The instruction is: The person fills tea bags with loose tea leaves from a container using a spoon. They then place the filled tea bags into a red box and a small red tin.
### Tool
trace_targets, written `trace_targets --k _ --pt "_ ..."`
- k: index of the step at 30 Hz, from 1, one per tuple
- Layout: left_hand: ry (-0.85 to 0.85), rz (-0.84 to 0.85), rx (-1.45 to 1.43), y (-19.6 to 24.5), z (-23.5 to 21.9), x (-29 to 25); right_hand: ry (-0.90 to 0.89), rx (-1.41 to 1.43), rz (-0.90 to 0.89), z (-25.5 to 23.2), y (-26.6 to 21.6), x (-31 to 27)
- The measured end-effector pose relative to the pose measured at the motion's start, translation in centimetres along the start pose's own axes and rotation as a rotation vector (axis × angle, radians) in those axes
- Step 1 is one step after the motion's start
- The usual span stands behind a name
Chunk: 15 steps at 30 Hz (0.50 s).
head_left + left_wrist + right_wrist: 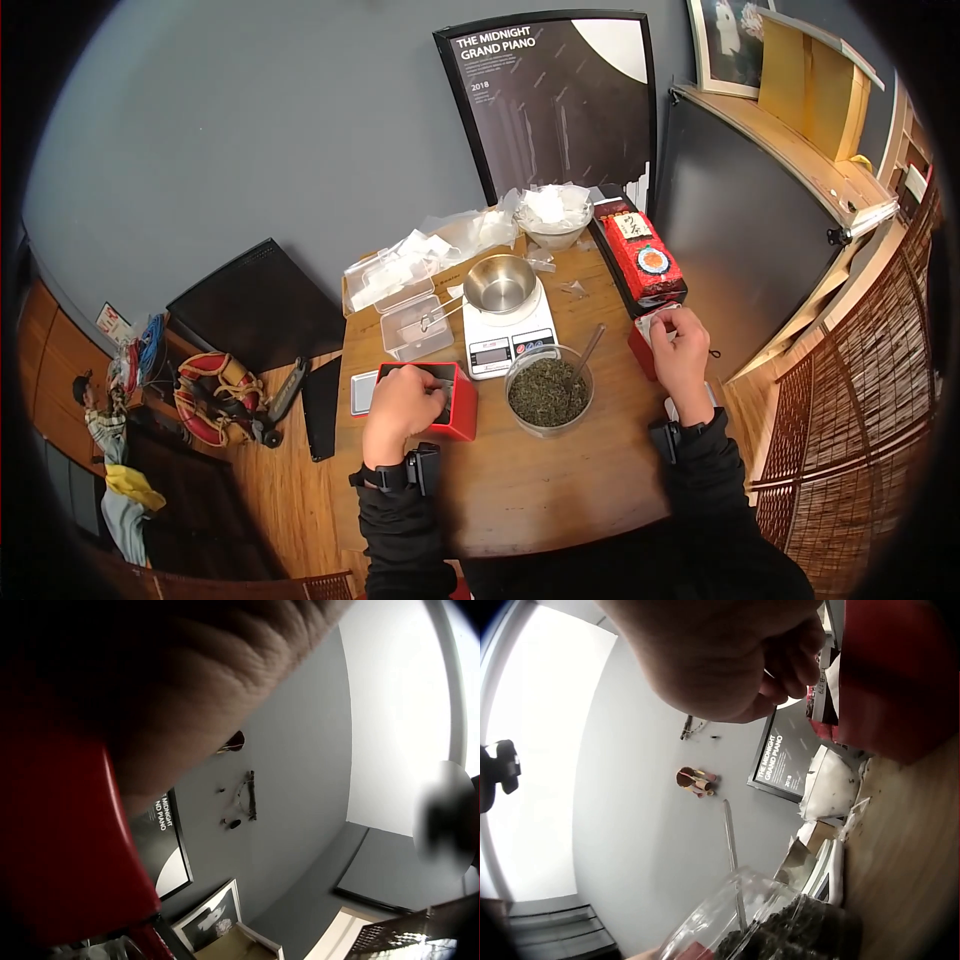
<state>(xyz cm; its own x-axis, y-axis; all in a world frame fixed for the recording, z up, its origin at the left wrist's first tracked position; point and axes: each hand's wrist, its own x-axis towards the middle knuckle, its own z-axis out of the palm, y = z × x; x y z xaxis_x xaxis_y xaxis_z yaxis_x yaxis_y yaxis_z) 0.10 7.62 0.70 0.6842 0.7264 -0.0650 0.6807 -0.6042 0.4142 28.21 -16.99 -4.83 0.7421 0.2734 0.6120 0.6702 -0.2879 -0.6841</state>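
In the head view my left hand [402,405] reaches into an open red box [462,410] at the left. Its fingertips are hidden inside, where something dark shows. My right hand [682,358], fingers bent, pinches a white bag [647,328] at the mouth of a second red box [641,352]. Between the hands stands a clear bowl [548,430] of dark dried leaves [545,390], with a spoon [592,345] leaning in it. Behind the bowl, a metal pan [500,285] rests on a white scale [510,345]. The right wrist view shows the right hand [727,652] beside red box [900,682].
Clear plastic containers [415,328] stand left of the scale. Behind them lie white packets [400,270] and a bowl of white bags [555,215]. A red package [645,255] lies in a black tray at the back right. The wooden table [545,495] extends in front.
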Motion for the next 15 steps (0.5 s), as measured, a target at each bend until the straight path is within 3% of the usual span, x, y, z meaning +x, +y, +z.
trace_targets --k 10,15 --pt "-0.103 0.006 0.187 0.6 -0.2 0.5 -0.048 0.066 0.018 0.2 0.0 -0.4" --pt "-0.148 0.013 0.196 0.7 -0.4 0.9 -0.018 0.058 -0.056 0.4 0.1 -0.3"
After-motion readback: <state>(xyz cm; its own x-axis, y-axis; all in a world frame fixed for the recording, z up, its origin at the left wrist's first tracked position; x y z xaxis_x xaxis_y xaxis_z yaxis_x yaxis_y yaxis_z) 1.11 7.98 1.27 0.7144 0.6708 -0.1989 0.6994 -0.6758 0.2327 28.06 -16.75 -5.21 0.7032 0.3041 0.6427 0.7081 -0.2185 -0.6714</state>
